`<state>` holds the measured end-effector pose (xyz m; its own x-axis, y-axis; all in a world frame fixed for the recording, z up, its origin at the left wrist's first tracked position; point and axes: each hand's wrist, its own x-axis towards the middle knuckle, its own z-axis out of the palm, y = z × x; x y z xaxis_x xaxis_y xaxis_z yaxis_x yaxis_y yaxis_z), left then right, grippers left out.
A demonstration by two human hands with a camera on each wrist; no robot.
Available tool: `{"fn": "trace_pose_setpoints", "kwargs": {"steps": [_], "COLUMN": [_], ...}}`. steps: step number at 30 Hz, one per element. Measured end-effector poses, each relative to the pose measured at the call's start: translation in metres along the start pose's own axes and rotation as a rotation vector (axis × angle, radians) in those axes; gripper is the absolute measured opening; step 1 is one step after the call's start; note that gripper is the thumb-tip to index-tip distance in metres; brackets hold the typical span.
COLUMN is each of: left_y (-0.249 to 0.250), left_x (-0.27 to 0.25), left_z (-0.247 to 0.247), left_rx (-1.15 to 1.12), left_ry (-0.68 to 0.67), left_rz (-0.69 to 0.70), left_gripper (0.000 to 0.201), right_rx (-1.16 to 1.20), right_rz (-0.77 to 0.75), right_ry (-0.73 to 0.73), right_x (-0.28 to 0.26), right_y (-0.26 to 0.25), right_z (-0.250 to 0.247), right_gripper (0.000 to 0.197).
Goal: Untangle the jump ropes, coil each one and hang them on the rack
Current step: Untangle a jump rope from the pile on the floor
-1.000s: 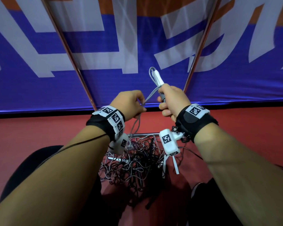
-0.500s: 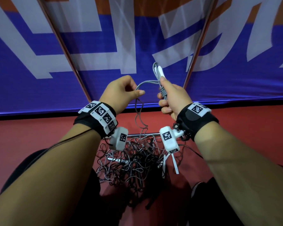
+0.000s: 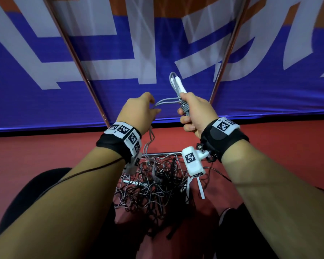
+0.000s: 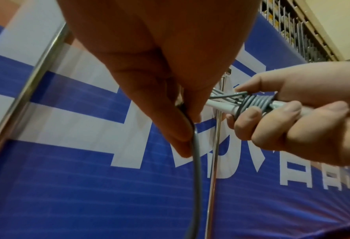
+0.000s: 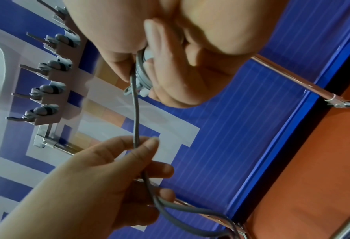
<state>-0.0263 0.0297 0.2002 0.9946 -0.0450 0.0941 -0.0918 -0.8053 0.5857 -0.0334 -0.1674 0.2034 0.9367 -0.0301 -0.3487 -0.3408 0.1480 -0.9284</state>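
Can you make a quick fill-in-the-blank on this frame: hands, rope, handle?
1. The right hand grips the white handle with grey rope wound in turns around the ____.
2. The left hand ____ the grey rope between thumb and fingers.
3. The tangled pile of ropes lies ____ the hands.
4. The wall banner behind is mostly ____.

Missing: handle; pinches; below; blue

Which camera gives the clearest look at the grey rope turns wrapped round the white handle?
Left wrist: the wound turns sit side by side on the handle. Head view shows them small; right wrist view mostly hides them behind the right hand.
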Motion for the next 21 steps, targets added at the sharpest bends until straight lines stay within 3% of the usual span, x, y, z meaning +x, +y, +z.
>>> {"fn": "trace_pose_setpoints", "kwargs": {"steps": [3,5,9,16,18,21], "left_y": [0.005,0.008,0.009,0.007,0.005,0.003], "left_x": [-0.002,-0.003,-0.004,-0.003,-0.003,-0.004], "left_z": [-0.003,-0.005,-0.004,-0.010,-0.010,-0.008], "left_rx": [-0.144,-0.245,-0.764,-0.950,-0.946,-0.846], "left_ry": [-0.095,-0.239,-0.478,-0.506,-0.526,-0.564], "left_rz": [0.036,0.027,-0.158,-0.209,-0.183,-0.128], "left_gripper": [0.017,0.027,0.034,0.015,0.004,0.005], "right_rx": [-0.008,-0.030,-0.061,-0.083,-0.083,-0.083], "right_rz": [-0.004,-0.017,-0.021,-0.047,-0.048,-0.041], "right_ry": [0.022,0.029,0.004,0.000,0.008,0.008], "right_x": [0.000,0.001,0.001,0.002,0.002,0.001], "right_y": [-0.001,0.000,0.000,0.001,0.001,0.001], "right_z": [-0.001,-0.003,-0.003,-0.003,-0.003,-0.004], "right_gripper": [0.029,0.032,0.028,0.028,0.030,0.033]}}
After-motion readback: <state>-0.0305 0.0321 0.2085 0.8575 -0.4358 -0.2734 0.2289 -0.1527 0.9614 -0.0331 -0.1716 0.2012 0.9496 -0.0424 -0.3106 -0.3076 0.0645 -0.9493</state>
